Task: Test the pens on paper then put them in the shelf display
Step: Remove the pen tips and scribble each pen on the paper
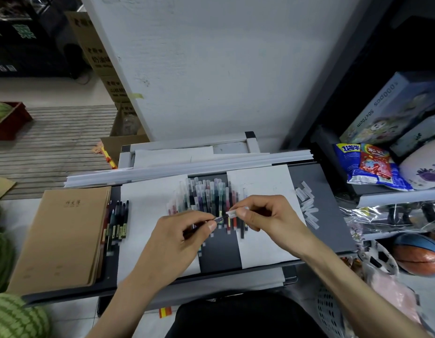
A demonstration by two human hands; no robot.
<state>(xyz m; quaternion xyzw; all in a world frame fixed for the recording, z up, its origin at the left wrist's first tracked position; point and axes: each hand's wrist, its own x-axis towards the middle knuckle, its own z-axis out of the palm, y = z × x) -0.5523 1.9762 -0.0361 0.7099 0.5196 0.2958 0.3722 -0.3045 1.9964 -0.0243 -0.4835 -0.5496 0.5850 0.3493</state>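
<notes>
Both hands work close together over the desk: the left hand (187,230) pinches a slim dark pen (220,218) between thumb and curled fingers, its tip pointing right, and the right hand (262,213) pinches a clear plastic cap (232,213) just at that tip. Whether the cap is coming off or going on cannot be told. Beneath them lie a left white paper sheet (148,215) and a right white paper sheet (265,245), with a strip of dark grey tabletop (219,252) between them. Both sheets look almost unmarked, apart from faint traces near the right sheet's far edge that are too blurred to read. To the left, a neat row of dark pens (119,220) lies beside a brown card notebook (63,235), probably a set-aside batch. Just beyond the hands spreads a large loose pile of coloured capped pens (206,196), and to the right lies a scatter of loose clear caps (308,206). Farther right, the grey metal shelf (394,195) holds snack bags and boxes, with no pens visible on it. By my reading the task is early: testing has barely begun, most pens wait in the pile, and all the shelving is left.
</notes>
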